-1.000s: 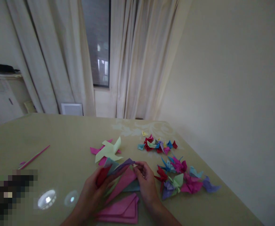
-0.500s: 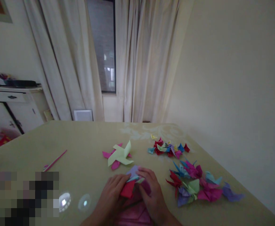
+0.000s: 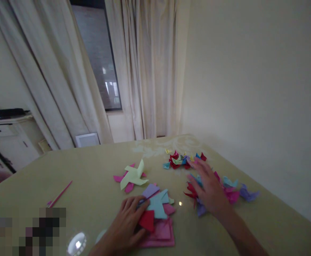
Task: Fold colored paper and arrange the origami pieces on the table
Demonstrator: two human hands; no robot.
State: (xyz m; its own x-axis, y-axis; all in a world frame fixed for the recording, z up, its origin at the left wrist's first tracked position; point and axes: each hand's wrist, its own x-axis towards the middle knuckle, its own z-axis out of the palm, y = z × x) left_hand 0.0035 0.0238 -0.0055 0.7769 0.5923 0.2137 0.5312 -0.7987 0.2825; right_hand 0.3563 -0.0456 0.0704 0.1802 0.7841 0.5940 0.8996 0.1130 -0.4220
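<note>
My left hand (image 3: 126, 220) lies with spread fingers on a stack of coloured paper sheets (image 3: 158, 217), pink, red, blue and purple, near the table's front edge. My right hand (image 3: 207, 186) reaches out flat, fingers apart, over a pile of small folded paper figures (image 3: 231, 190) at the right and holds nothing. A second pile of folded figures (image 3: 182, 160) lies just beyond its fingertips. A pale green paper pinwheel (image 3: 132, 176) rests on a pink one behind the stack.
A pink stick (image 3: 59, 193) lies on the olive table (image 3: 91, 170) at the left. A blurred-out patch covers the lower left corner. Curtains and a window stand behind the table, a white cabinet (image 3: 9, 142) at the left, a bare wall at the right.
My right hand has left the paper stack and moved right and forward over the folded figures. The left hand stays on the stack, whose sheets now lie flatter. The view has swung.
</note>
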